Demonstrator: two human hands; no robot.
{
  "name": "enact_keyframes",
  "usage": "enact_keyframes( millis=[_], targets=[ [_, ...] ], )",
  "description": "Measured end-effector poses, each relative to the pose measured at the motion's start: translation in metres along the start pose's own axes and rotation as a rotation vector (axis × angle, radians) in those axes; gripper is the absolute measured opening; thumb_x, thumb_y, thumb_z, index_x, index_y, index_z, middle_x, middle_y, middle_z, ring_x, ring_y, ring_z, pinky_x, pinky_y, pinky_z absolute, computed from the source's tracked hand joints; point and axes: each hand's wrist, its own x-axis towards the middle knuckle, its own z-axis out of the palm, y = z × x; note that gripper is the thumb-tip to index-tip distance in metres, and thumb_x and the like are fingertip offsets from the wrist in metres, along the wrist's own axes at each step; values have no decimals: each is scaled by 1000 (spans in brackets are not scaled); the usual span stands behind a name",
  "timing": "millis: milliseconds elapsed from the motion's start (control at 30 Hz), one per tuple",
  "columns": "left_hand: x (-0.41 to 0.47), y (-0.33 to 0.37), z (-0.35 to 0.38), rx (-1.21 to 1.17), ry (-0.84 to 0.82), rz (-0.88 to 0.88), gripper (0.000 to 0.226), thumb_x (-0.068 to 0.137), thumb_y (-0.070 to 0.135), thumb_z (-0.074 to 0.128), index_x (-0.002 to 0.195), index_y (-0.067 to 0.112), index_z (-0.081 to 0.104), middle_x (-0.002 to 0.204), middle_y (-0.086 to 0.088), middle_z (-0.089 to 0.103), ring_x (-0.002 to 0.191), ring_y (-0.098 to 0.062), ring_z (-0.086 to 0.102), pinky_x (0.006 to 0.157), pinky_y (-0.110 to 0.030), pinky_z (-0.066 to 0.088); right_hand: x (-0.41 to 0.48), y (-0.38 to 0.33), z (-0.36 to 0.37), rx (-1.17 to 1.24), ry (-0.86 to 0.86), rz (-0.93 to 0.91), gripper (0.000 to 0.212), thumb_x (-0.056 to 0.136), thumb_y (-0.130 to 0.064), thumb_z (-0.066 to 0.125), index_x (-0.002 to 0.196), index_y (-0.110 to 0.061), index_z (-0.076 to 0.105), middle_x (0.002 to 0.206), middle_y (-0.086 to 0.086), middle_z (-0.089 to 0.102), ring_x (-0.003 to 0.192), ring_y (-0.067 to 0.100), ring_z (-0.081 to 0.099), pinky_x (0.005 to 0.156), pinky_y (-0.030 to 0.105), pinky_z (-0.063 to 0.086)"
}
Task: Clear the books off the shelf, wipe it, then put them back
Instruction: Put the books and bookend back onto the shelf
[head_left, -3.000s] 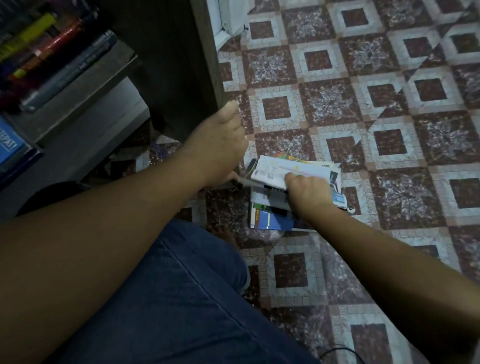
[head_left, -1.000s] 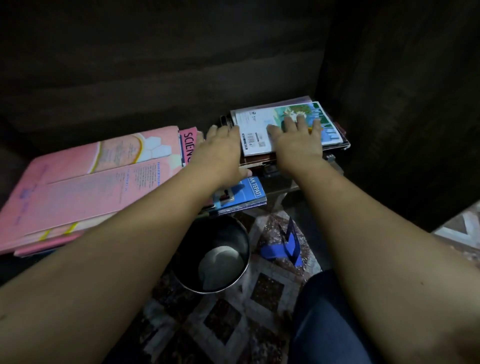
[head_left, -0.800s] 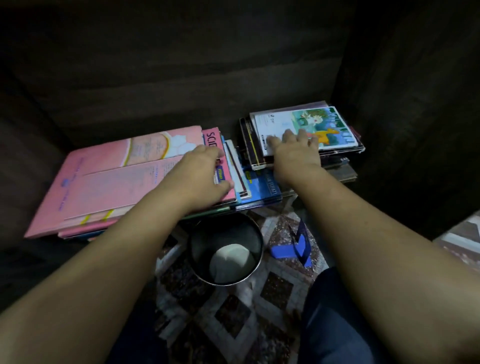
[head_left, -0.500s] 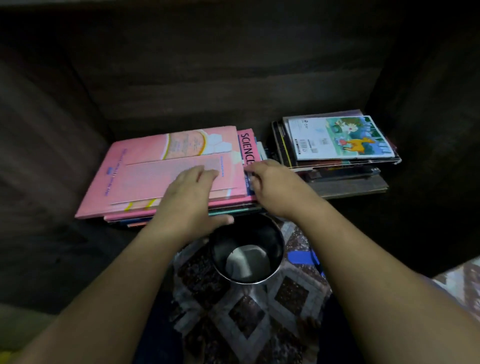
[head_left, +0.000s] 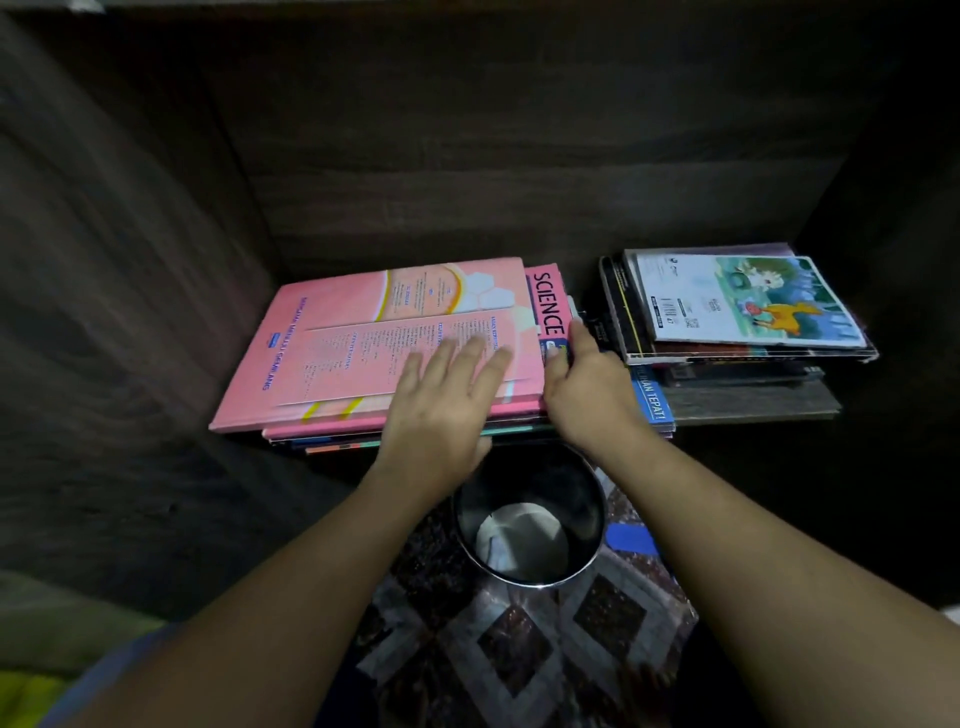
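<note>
A stack of books topped by a large pink book (head_left: 363, 332) lies flat on the dark wooden shelf (head_left: 753, 402), with a pink "SCIENCE" book (head_left: 548, 306) showing just beneath it. My left hand (head_left: 441, 400) rests flat on the pink cover, fingers straight, thumb by the front edge. My right hand (head_left: 587, 384) is at the stack's right edge, fingers curled onto the SCIENCE book. To the right sits a second stack topped by an illustrated book (head_left: 737, 301). A blue book (head_left: 652, 405) pokes out between the stacks.
A shiny metal pot (head_left: 530, 525) stands on the patterned tile floor (head_left: 519, 649) right below the shelf's front edge. A blue scrap (head_left: 631, 538) lies beside it. Dark wooden walls close the shelf at the back, left and right.
Both hands left the illustrated stack on the right of the shelf and moved left onto the pink stack. Before that they gripped those books on the floor.
</note>
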Motion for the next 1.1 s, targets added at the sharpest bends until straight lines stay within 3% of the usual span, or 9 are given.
enact_keyframes(
  millis=[267, 400, 467, 567, 700, 767, 867, 967, 1100],
  targets=[
    [16, -9, -19, -138, 321, -144, 110, 43, 29, 92, 135, 11, 35, 131, -16, 57, 113, -38, 59, 89, -50, 50, -15, -37, -27, 180, 226, -484, 45, 102, -33, 40, 140, -11, 48, 132, 13, 57, 123, 23, 51, 101, 23, 34],
    [20, -33, -42, -285, 457, -298, 94, 58, 24, 87, 137, 1, 41, 132, -17, 54, 116, -36, 57, 92, -47, 47, -16, -43, -19, 310, 81, -692, 55, 101, -33, 38, 151, -13, 28, 134, 4, 51, 121, 12, 48, 102, 22, 35],
    [19, -42, -54, -333, 523, -399, 89, 66, 24, 83, 140, 2, 39, 136, -14, 51, 120, -32, 54, 95, -44, 45, -15, -41, -5, 189, -8, -677, 62, 100, -35, 41, 154, -20, 14, 140, 3, 45, 124, 16, 45, 104, 28, 34],
    [17, -55, -65, -394, 634, -577, 87, 70, 26, 77, 142, 7, 33, 136, -9, 48, 119, -27, 53, 96, -44, 45, -11, -33, 12, -371, 2, -622, 73, 91, -47, 49, 152, -29, 14, 153, 4, 32, 136, 28, 32, 110, 49, 28],
    [10, -81, -68, -518, 823, -770, 87, 71, 30, 66, 145, 13, 23, 137, -7, 47, 119, -24, 55, 99, -46, 47, -6, -27, 19, -828, -162, -385, 112, 68, -73, 63, 150, -37, -4, 160, 10, -2, 145, 41, 1, 108, 68, 9],
    [6, -92, -68, -531, 958, -779, 91, 71, 23, 65, 147, 8, 19, 142, -8, 40, 126, -20, 49, 105, -39, 43, -2, -21, 24, -894, -213, -279, 120, 68, -60, 76, 149, -37, -10, 159, 12, -10, 143, 46, -4, 106, 71, 8],
    [-2, -103, -63, -412, 1079, -753, 90, 72, 11, 65, 144, -13, 17, 138, -8, 27, 130, -14, 32, 114, -22, 23, 5, -6, 32, -866, -169, -195, 101, 83, -24, 71, 149, -34, -5, 158, 17, -4, 140, 49, 10, 106, 69, 23],
    [-8, -101, -45, -166, 1012, -827, 88, 72, 21, 65, 139, -17, 23, 137, -26, 33, 125, -36, 35, 111, -37, 23, 8, 10, 39, -818, -133, -213, 96, 82, -10, 66, 148, -33, 0, 154, 16, 9, 129, 45, 31, 95, 56, 43],
    [-7, -91, -17, -82, 969, -1014, 83, 76, 28, 65, 139, -13, 29, 143, -26, 34, 123, -38, 38, 107, -42, 28, 10, 22, 46, -832, -84, -267, 101, 80, -7, 68, 147, -36, -2, 153, 15, 8, 129, 47, 30, 95, 57, 42]
  ],
)
